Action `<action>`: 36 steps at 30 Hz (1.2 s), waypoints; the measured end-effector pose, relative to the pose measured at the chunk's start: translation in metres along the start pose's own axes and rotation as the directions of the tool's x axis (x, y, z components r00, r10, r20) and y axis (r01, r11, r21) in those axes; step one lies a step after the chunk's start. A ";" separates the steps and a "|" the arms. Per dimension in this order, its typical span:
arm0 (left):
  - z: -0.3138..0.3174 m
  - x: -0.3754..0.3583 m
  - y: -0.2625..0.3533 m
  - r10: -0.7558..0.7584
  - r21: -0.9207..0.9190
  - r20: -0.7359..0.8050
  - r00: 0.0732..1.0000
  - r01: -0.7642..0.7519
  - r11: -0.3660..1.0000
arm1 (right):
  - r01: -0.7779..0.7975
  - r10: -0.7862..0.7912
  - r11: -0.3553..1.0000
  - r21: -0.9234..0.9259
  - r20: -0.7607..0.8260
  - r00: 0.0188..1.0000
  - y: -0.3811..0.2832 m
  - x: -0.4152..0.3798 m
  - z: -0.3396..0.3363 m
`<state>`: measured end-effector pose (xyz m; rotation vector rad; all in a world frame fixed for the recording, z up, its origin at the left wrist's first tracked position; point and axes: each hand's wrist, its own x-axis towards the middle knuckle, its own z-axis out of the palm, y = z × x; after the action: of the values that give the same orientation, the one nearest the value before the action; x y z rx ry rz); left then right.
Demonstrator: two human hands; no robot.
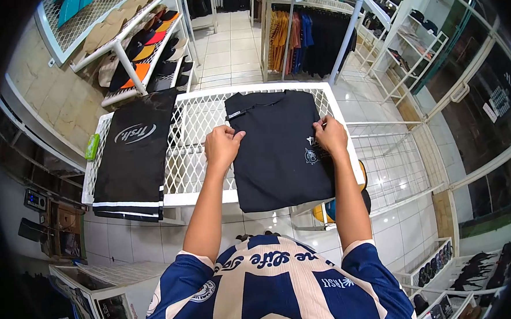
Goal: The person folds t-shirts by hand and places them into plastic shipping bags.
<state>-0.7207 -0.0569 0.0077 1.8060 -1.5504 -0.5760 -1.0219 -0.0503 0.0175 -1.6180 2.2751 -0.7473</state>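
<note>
A folded black shirt [278,152] lies on the white mesh table [202,185], its collar and a small tag at the far end and a small pale print on its right side. My left hand [223,147] is at the shirt's left edge, thumb and fingers pressed together on the fabric. At the right edge, near the print, my right hand [330,136] pinches the cloth. The shirt's near end hangs slightly over the table's front edge.
Black bags [129,151] with white edges and a pale logo lie stacked at the table's left, beside a green packet [92,147]. Cap shelves [140,56] stand at the back left. Behind the table is a clothes rack [310,41]. A slanted white pole [350,33] rises near the table's far right corner.
</note>
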 end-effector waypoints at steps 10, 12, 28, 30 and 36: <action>0.017 0.008 -0.022 0.024 -0.690 0.230 0.973 0.145 0.709 | 0.042 0.001 0.972 0.231 -0.182 0.983 0.015 -0.003 0.009; 0.008 -0.005 -0.016 0.057 -0.353 0.018 0.998 -0.046 0.934 | 0.075 -0.067 0.989 0.125 -0.068 0.995 0.024 -0.014 0.007; -0.065 -0.172 -0.012 0.079 -0.283 0.227 0.971 -0.011 0.959 | -0.104 0.143 0.960 0.260 -0.138 0.980 0.030 -0.160 -0.032; -0.068 -0.171 -0.015 0.068 -0.245 0.296 0.953 0.007 0.969 | -0.164 0.184 0.967 0.197 -0.087 0.979 0.031 -0.158 -0.034; -0.069 -0.163 0.006 0.164 -0.147 0.139 0.977 -0.144 0.979 | 0.610 -0.601 0.792 -0.005 -0.180 0.779 -0.021 -0.175 -0.032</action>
<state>-0.7071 0.1164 0.0431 1.5547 -1.6916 -0.7386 -0.9585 0.1160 0.0402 -2.3781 1.7841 -1.1148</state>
